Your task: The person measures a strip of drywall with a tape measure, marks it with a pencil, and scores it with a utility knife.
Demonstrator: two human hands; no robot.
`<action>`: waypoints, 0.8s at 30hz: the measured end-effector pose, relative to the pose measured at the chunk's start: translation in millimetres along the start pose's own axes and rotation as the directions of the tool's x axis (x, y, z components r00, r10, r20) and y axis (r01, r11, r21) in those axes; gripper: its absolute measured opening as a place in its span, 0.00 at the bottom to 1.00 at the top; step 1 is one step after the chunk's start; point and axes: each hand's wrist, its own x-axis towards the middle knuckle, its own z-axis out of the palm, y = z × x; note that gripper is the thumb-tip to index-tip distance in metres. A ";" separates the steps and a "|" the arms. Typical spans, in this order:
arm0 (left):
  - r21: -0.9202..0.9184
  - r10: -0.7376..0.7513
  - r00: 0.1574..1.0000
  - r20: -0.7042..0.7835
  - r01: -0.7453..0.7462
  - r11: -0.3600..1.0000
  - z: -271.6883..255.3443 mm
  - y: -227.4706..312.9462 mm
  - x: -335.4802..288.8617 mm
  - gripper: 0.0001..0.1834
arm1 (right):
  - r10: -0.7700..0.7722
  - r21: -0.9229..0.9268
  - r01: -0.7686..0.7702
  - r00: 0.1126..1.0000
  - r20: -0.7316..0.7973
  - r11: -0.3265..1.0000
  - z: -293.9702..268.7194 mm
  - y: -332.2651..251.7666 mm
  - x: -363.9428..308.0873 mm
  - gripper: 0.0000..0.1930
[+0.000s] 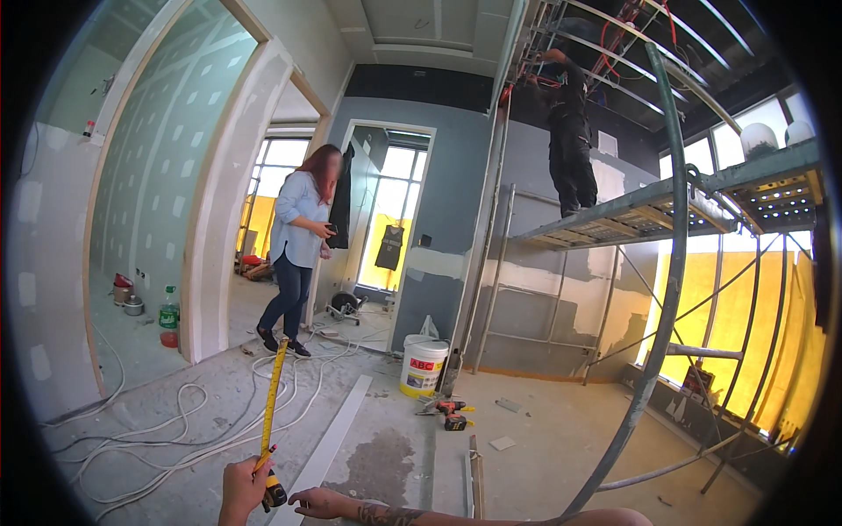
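Low in the head view, my left hand is closed around a tape measure with a black and yellow case. Its yellow blade stretches upward and away from me, out over the floor. A thin stick with a reddish end, perhaps a pencil, shows at the same fingers. Just right of the case, my right hand has its fingers apart and slightly bent, with nothing seen in them. A long white strip lies on the concrete beyond my right hand.
White cables loop across the floor at left. Ahead are a white bucket and a cordless drill. A person stands by the doorway. Scaffolding fills the right, with another person on its platform.
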 end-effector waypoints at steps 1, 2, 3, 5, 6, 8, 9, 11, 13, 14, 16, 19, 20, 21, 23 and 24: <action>0.000 -0.007 1.000 0.009 0.007 1.000 -0.7 1.1 0.0 0.12 | -0.008 0.006 0.008 1.000 -0.001 1.000 -0.2 -0.1 -0.1 0.17; 0.000 -0.007 1.000 0.008 0.007 1.000 -0.4 0.5 0.1 0.12 | -0.008 0.006 0.008 1.000 -0.001 1.000 -0.5 -0.2 -0.1 0.17; 0.003 -0.005 1.000 0.007 0.005 1.000 -0.5 -0.7 -0.1 0.12 | -0.003 0.005 0.003 1.000 0.004 1.000 -0.4 -1.1 0.1 0.17; 0.008 -0.004 1.000 0.005 0.004 1.000 -0.3 -2.9 -0.6 0.12 | 0.001 0.004 -0.001 1.000 0.009 1.000 -0.5 -3.0 0.2 0.17; 0.010 -0.006 1.000 0.003 0.006 1.000 0.1 -4.1 -0.5 0.12 | 0.027 0.022 -0.027 0.999 0.018 0.999 -1.1 -4.6 -0.4 0.16; 0.012 -0.009 1.000 0.001 0.009 1.000 0.7 -6.0 -0.9 0.13 | 0.052 0.040 -0.053 0.998 0.029 0.998 -2.7 -8.0 -0.7 0.15; -0.004 -0.002 1.000 -0.006 0.002 1.000 1.1 -6.2 -0.9 0.13 | 0.041 0.029 -0.042 0.999 0.034 0.999 -2.9 -6.5 -0.8 0.16; -0.021 0.005 1.000 -0.013 -0.006 1.000 1.7 -7.2 -0.6 0.13 | 0.031 0.017 -0.032 0.999 0.039 0.999 -2.5 -4.0 -0.8 0.17; 0.000 -0.003 1.000 -0.005 0.003 1.000 2.3 -9.0 0.0 0.13 | -0.011 0.025 0.011 1.000 0.015 1.000 -0.3 -0.8 -0.5 0.17; 0.000 -0.003 1.000 -0.005 0.003 1.000 2.4 -8.2 -0.1 0.13 | -0.011 0.025 0.010 1.000 0.015 1.000 0.5 0.8 -0.2 0.17; -0.020 0.014 1.000 -0.028 -0.014 1.000 2.4 -6.4 -0.1 0.14 | -0.014 0.017 0.013 1.000 0.023 1.000 0.4 0.2 0.6 0.17; 0.015 0.011 1.000 -0.026 -0.011 1.000 0.9 -8.8 -1.8 0.15 | 0.032 0.037 -0.034 0.998 0.054 0.999 -2.3 -7.9 0.1 0.16; 0.018 0.006 1.000 -0.029 -0.006 1.000 0.9 -9.3 -2.2 0.15 | 0.028 0.038 -0.031 0.998 0.059 0.999 -1.5 -7.9 0.1 0.16; 0.028 0.013 1.000 -0.019 -0.012 1.000 1.1 -9.3 -2.0 0.15 | 0.043 0.025 -0.044 0.998 0.054 0.999 0.8 -5.3 0.7 0.16; 0.042 0.014 1.000 -0.012 -0.013 0.999 2.2 -8.6 -1.2 0.15 | 0.051 0.015 -0.052 0.997 0.053 0.999 4.0 0.6 1.2 0.16; 0.021 -0.001 1.000 0.004 0.001 1.000 3.9 -8.7 -0.1 0.15 | 0.034 0.016 -0.035 0.999 0.035 0.999 3.5 2.7 0.4 0.16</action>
